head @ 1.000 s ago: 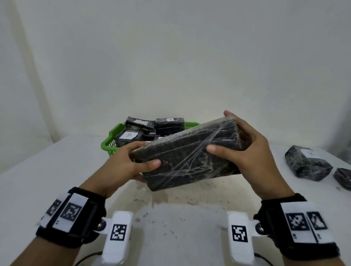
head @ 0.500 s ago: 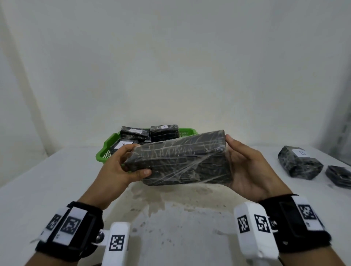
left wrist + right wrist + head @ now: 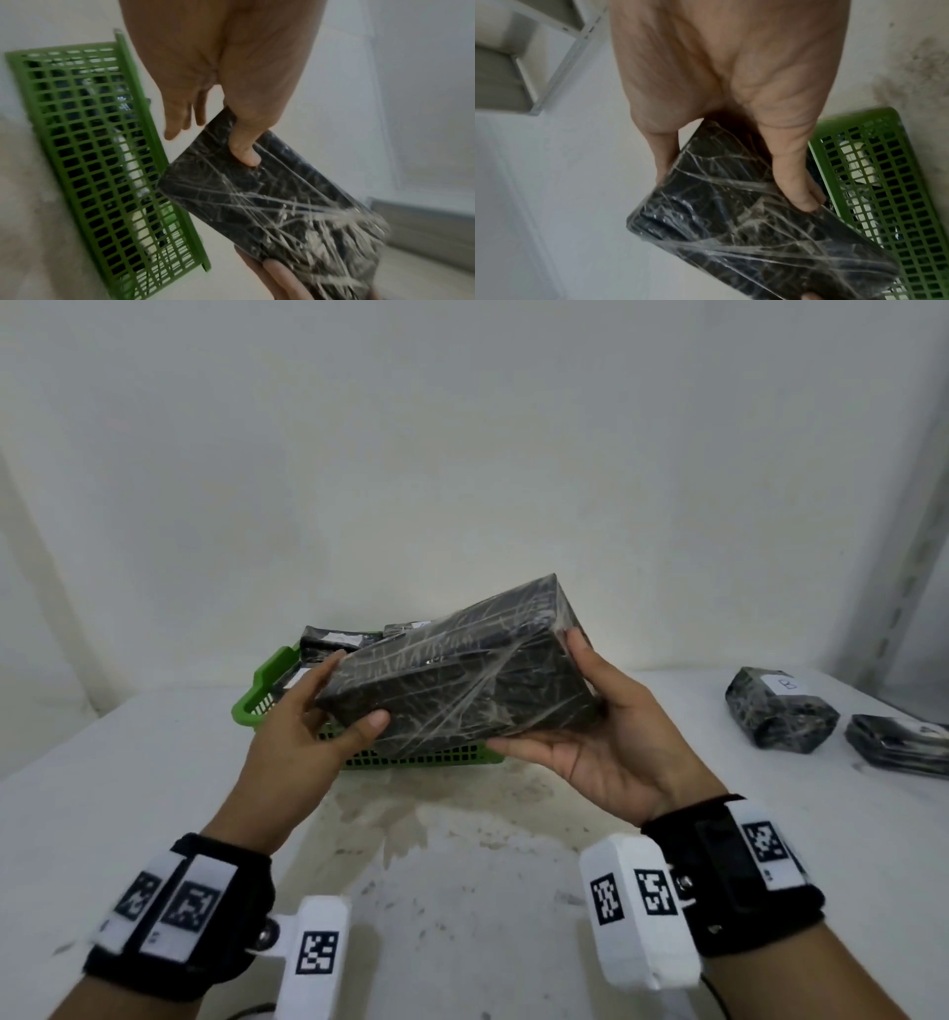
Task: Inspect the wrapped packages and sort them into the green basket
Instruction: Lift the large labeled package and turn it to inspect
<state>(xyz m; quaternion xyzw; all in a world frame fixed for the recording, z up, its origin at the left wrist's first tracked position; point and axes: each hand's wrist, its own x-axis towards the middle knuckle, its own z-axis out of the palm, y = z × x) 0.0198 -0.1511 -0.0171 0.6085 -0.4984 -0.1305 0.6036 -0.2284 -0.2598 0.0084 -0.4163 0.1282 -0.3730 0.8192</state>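
Note:
Both hands hold a large black package (image 3: 457, 670) wrapped in clear film, tilted with its right end raised, in the air just in front of the green basket (image 3: 262, 690). My left hand (image 3: 328, 706) grips its left end, thumb on the near face (image 3: 244, 150). My right hand (image 3: 580, 716) holds the right end with the palm turned up, thumb under the near edge and fingers up the end face. In the right wrist view the package (image 3: 744, 213) fills the centre, with the basket (image 3: 875, 182) behind it. The basket holds several wrapped packages (image 3: 334, 639) with white labels.
Two more wrapped packages lie on the white table at the right: a blocky one (image 3: 780, 711) with a white label marked B and a flatter one (image 3: 898, 744) at the edge. A white wall stands behind the table (image 3: 128, 788). A grey metal rack (image 3: 526, 60) stands to the right.
The package has turned from level to tilted, its right end raised, and moved closer to the basket. My right hand has rolled palm up beneath that end. The left hand keeps its grip.

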